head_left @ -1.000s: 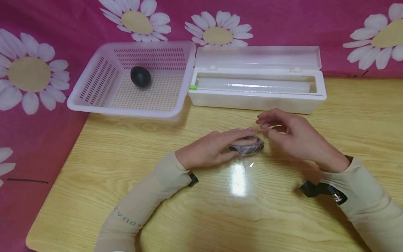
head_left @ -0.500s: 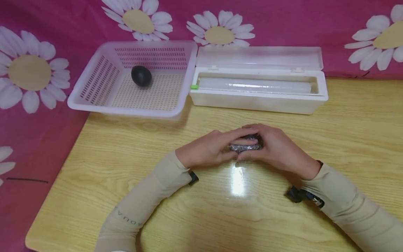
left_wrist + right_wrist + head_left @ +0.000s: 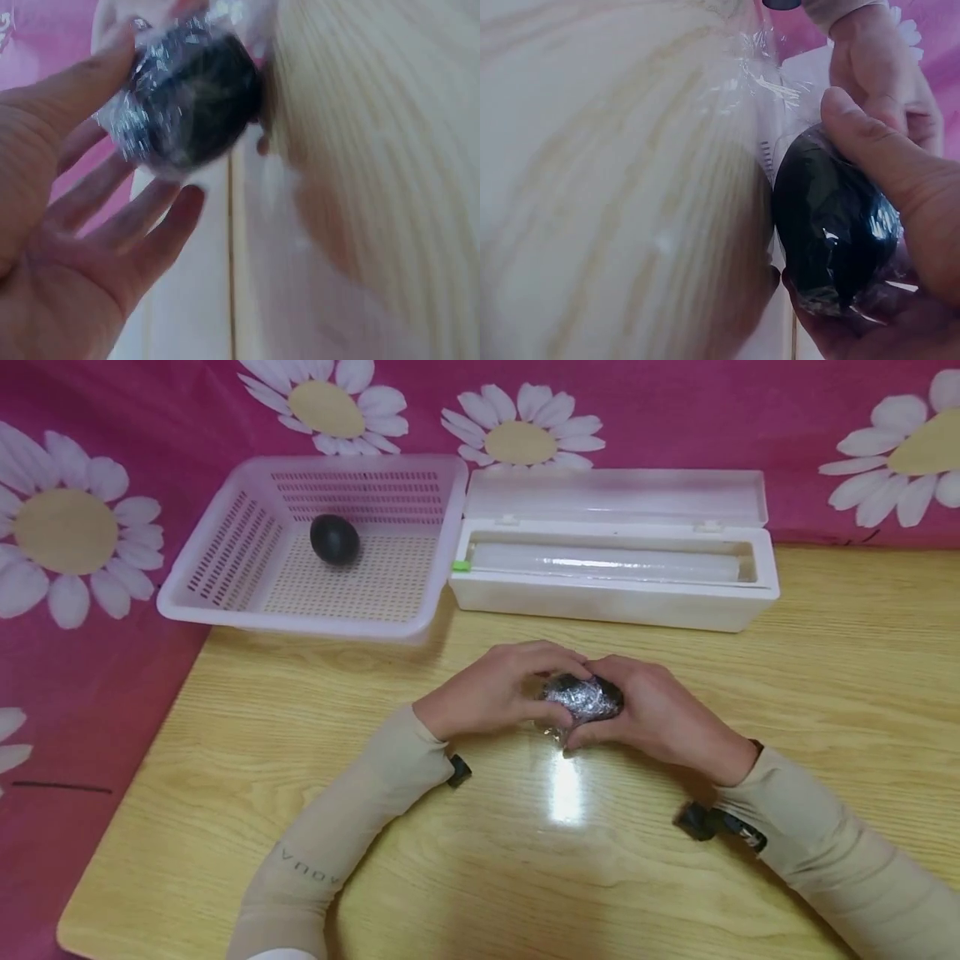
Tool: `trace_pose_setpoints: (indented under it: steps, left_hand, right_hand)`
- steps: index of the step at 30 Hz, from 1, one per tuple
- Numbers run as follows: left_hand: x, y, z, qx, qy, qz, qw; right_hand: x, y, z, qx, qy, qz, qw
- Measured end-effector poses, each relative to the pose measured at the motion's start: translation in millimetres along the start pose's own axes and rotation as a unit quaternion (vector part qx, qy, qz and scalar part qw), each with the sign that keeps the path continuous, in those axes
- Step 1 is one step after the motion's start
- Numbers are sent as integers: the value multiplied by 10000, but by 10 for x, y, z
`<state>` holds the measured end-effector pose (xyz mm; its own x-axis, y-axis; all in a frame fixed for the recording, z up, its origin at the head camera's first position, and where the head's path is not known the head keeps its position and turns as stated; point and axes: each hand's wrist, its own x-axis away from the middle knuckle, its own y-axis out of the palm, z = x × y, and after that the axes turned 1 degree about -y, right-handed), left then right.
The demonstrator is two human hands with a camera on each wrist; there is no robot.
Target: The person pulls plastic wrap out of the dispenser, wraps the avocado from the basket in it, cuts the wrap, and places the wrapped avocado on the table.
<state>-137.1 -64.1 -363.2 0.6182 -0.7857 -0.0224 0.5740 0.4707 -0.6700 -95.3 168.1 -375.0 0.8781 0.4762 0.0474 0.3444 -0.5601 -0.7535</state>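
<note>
A dark egg-shaped object (image 3: 587,698) wrapped in shiny cling film is between the two hands, close over the table. My right hand (image 3: 667,717) grips its right end, thumb on the near side and fingers on the far side. From the left, my left hand (image 3: 495,693) holds the other end with thumb and fingertips. In the left wrist view, that thumb lies on crumpled film around the dark object (image 3: 202,105), and the lower fingers are spread beneath. A loose tail of clear film (image 3: 769,82) trails off the object in the right wrist view.
A pale pink plastic basket (image 3: 300,625) stands at the back left, holding another dark egg-shaped object (image 3: 335,540). To its right, a white dispenser box (image 3: 615,602) with raised lid (image 3: 615,497) contains a film roll (image 3: 607,562). A flowered magenta cloth (image 3: 675,410) hangs behind the wooden table (image 3: 525,893).
My right hand has come in from the right and taken hold of the wrapped object. The left hand has shifted from lying over it to its left end, exposing more of its top.
</note>
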Motion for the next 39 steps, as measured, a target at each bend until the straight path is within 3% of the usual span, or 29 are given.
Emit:
trace_pose_setpoints:
  steps: [6, 11, 16, 22, 31, 33, 36, 39]
  left_hand:
    - [24, -15, -70, 216, -299, -123, 9992]
    - [18, -21, -84, 296, -425, -151, 9985]
    - [26, -19, -88, 242, -392, -204, 9987]
    - [45, -30, -115, 610, -357, -281, 9971]
    - [45, -28, -147, 606, -410, -1, 9973]
    - [44, -23, -144, 509, -298, 85, 9982]
    - [41, -16, -126, 186, 128, 249, 9994]
    - [41, -21, -97, -421, 582, 383, 9967]
  right_hand:
    - [20, -168, 0, -5, 9, -397, 9992]
    - [64, -311, 42, -78, -89, -217, 9997]
    - [74, -327, 77, -71, -237, -245, 9994]
    - [70, -343, 99, -103, -339, -316, 9989]
    - [55, -294, 84, 84, -490, -206, 9986]
    - [49, -278, 75, 188, -513, -172, 9984]
    - [50, -276, 73, 284, -514, -166, 9981]
    - [50, -283, 89, 328, -557, -158, 9978]
